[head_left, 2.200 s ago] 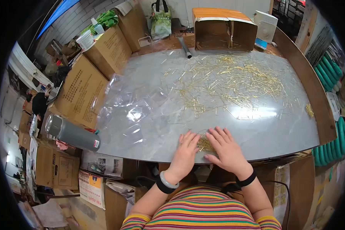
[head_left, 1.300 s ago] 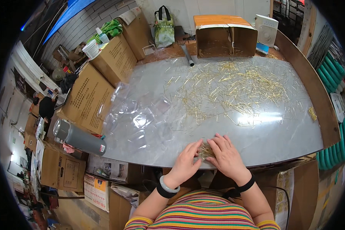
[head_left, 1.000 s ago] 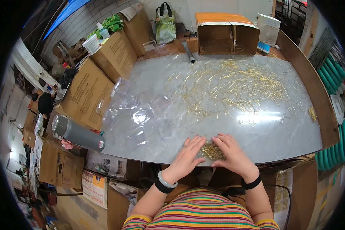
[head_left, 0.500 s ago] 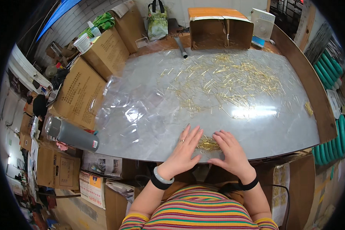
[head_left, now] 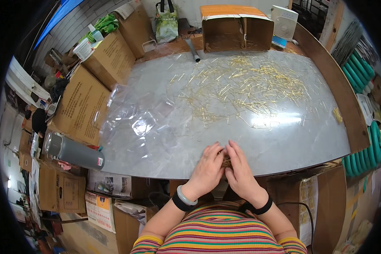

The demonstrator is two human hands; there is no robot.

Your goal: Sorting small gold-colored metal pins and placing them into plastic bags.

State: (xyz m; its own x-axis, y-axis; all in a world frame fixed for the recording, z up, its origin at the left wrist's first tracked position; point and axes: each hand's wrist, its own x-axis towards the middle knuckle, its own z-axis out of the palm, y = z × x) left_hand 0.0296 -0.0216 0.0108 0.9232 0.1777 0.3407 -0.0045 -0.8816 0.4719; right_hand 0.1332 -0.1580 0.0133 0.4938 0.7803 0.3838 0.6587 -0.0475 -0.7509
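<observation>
At the table's front edge, my left hand (head_left: pixel 207 167) and my right hand (head_left: pixel 241 171) are cupped around a small bundle of gold wire pins (head_left: pixel 227 161), pressing it from both sides. Most of the bundle is hidden by my fingers. Farther back on the grey tabletop (head_left: pixel 182 148), many loose gold wire pins (head_left: pixel 279 80) lie scattered in a wide patch. Clear plastic bags (head_left: pixel 150 122) are spread over the table's left part. A small gold bundle (head_left: pixel 337 115) rests by the right edge.
A grey bottle (head_left: pixel 78 152) lies at the left edge beside tall cardboard boxes (head_left: pixel 82 103). An open cardboard box (head_left: pixel 222 36), a dark tube (head_left: pixel 193 51) and a white fan-like device (head_left: pixel 284 23) stand or lie at the back. A cardboard strip (head_left: pixel 332 80) walls the right side.
My hands have come together around the bundle, the right one moving left toward the other. Before, they lay flatter and farther apart with more of the pins showing. The view has shifted slightly.
</observation>
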